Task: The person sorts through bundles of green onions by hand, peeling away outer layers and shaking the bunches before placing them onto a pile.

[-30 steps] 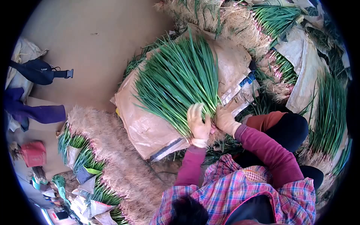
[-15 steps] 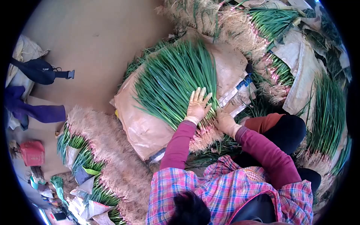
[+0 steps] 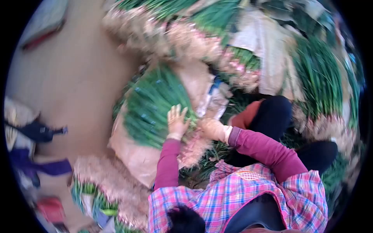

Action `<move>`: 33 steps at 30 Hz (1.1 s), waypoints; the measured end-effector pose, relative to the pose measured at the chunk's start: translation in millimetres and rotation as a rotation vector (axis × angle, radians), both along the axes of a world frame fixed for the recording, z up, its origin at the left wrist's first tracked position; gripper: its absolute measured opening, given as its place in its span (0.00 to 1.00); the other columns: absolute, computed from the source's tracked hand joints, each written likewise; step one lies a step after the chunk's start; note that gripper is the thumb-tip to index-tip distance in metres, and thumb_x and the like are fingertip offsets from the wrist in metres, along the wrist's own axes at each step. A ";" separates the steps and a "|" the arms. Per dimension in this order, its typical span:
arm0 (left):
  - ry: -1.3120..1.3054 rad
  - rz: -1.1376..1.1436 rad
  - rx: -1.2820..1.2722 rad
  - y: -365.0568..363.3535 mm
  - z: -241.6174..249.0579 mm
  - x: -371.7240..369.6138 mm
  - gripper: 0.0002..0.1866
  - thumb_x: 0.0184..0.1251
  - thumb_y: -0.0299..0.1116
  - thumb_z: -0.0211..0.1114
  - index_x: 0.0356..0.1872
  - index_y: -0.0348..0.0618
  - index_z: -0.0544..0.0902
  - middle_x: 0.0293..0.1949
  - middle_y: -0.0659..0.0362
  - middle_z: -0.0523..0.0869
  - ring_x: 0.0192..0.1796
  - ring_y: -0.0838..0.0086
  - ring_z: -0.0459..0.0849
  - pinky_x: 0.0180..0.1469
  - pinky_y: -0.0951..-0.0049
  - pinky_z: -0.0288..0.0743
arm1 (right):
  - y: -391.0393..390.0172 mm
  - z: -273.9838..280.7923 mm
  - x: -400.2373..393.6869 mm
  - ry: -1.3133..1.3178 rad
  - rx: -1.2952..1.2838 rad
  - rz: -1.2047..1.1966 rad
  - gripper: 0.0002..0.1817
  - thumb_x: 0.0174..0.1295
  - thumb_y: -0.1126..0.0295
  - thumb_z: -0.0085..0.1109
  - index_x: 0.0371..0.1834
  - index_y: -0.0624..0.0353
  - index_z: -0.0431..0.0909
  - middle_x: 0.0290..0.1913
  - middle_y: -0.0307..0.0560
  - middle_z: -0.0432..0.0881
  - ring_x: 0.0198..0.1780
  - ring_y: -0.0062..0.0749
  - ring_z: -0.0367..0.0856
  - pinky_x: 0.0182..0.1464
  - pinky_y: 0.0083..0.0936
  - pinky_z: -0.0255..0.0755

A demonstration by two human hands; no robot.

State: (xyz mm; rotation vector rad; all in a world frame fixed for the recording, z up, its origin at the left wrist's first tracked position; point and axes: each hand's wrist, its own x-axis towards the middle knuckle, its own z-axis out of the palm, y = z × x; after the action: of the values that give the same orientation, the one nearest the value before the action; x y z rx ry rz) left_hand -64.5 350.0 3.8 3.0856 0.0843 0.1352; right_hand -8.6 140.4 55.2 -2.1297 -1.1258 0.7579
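Observation:
A fanned pile of green onions (image 3: 153,106) lies on a tan sack-like sheet (image 3: 134,157), green leaves pointing away and pinkish root ends toward my body. My left hand (image 3: 178,122), in a pale glove, rests flat on the stalks with its fingers apart. Just to its right, my right hand (image 3: 213,129), gloved too, closes around stalks at the pile's right edge, above the roots. Motion blur softens its fingertips, and the stalks inside that hand are mostly hidden.
More bundled green onions (image 3: 318,77) line the right side and the top, partly under pale cloth (image 3: 268,50). At lower left stands a long row of onion roots (image 3: 128,190). A black waist bag (image 3: 37,131), a purple cloth (image 3: 42,167) and a red bag (image 3: 50,209) lie at far left.
The whole view has swung, so the pile and both hands appear further left. My left hand stays flat on the stalks and my right hand remains at the pile's right edge.

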 end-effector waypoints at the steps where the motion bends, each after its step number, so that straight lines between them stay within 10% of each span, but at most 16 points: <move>1: -0.006 -0.009 0.012 5.5 5.2 -0.8 0.29 0.60 0.49 0.64 0.64 0.56 0.74 0.71 0.51 0.64 0.74 0.53 0.56 0.74 0.52 0.47 | -11.4 20.0 2.3 -0.073 0.304 -0.066 0.17 0.60 0.61 0.58 0.46 0.61 0.77 0.43 0.59 0.81 0.48 0.54 0.80 0.49 0.44 0.73; 7: -0.004 -0.056 0.087 24.2 -7.9 5.4 0.32 0.56 0.44 0.68 0.64 0.50 0.73 0.69 0.48 0.67 0.74 0.51 0.55 0.74 0.48 0.44 | -172.0 87.9 28.0 -0.209 0.821 -0.767 0.12 0.63 0.68 0.58 0.47 0.59 0.80 0.40 0.55 0.83 0.43 0.48 0.83 0.48 0.34 0.76; 15: -0.242 -0.156 -0.138 -24.8 43.7 43.3 0.17 0.58 0.26 0.65 0.50 0.40 0.81 0.61 0.48 0.76 0.69 0.52 0.66 0.72 0.56 0.55 | -429.0 -15.3 33.8 -0.644 -0.103 -1.513 0.10 0.61 0.64 0.59 0.41 0.54 0.80 0.35 0.52 0.83 0.40 0.50 0.82 0.42 0.39 0.75; 17: -0.386 -0.198 -0.457 -102.9 105.2 62.3 0.14 0.59 0.22 0.63 0.47 0.36 0.82 0.56 0.48 0.80 0.63 0.55 0.74 0.69 0.61 0.62 | -449.8 -44.0 48.2 -0.629 -0.393 -1.455 0.10 0.57 0.63 0.64 0.39 0.54 0.80 0.34 0.50 0.82 0.38 0.48 0.82 0.39 0.40 0.73; 19: -0.493 -0.253 -0.726 -183.6 143.7 72.3 0.12 0.61 0.20 0.61 0.46 0.34 0.83 0.50 0.50 0.83 0.56 0.60 0.79 0.64 0.64 0.68 | -468.6 -106.8 58.8 -0.340 0.162 -1.576 0.09 0.60 0.59 0.59 0.34 0.52 0.79 0.32 0.50 0.82 0.35 0.45 0.82 0.38 0.42 0.74; 20: -0.480 -0.332 -0.854 -224.4 152.7 75.7 0.12 0.61 0.20 0.62 0.46 0.35 0.83 0.48 0.51 0.84 0.54 0.62 0.81 0.62 0.65 0.70 | -453.3 -71.8 54.9 -0.695 -0.288 -1.416 0.10 0.61 0.58 0.59 0.32 0.53 0.79 0.30 0.48 0.82 0.33 0.39 0.82 0.36 0.37 0.74; 21: -0.463 -0.414 -0.981 -263.5 155.8 79.2 0.13 0.61 0.21 0.62 0.47 0.35 0.84 0.46 0.53 0.85 0.51 0.64 0.82 0.60 0.67 0.71 | -433.6 -34.4 46.7 -0.419 -0.202 -1.531 0.11 0.59 0.59 0.63 0.32 0.54 0.81 0.30 0.47 0.82 0.33 0.35 0.82 0.37 0.34 0.74; 27: 0.488 -0.026 -1.890 -427.6 27.4 90.4 0.16 0.70 0.31 0.61 0.56 0.39 0.77 0.43 0.60 0.84 0.43 0.80 0.81 0.45 0.80 0.75 | -347.9 -16.4 -18.4 -0.275 0.447 -1.394 0.09 0.55 0.68 0.70 0.37 0.55 0.83 0.33 0.43 0.82 0.35 0.27 0.81 0.40 0.23 0.74; 29: 0.601 -0.149 -1.922 -429.4 9.4 95.1 0.13 0.73 0.30 0.57 0.55 0.39 0.76 0.38 0.62 0.83 0.34 0.84 0.77 0.38 0.83 0.74 | -344.0 -17.8 -31.9 -0.438 0.153 -1.143 0.14 0.53 0.73 0.69 0.44 0.56 0.81 0.48 0.44 0.81 0.36 0.34 0.82 0.38 0.27 0.75; 33: 0.544 -0.084 -2.050 -424.2 1.7 85.3 0.13 0.74 0.29 0.54 0.56 0.38 0.71 0.32 0.65 0.79 0.30 0.84 0.73 0.36 0.82 0.74 | -350.8 -27.2 -10.1 -0.318 0.485 -1.240 0.20 0.56 0.72 0.65 0.53 0.55 0.75 0.53 0.48 0.79 0.42 0.42 0.81 0.42 0.31 0.76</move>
State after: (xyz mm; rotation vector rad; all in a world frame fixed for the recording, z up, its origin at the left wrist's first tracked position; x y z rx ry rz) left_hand 20.8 -74.2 5.6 1.0021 0.0450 -0.4763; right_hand -18.7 -210.4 28.0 -2.0171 0.0537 -0.3970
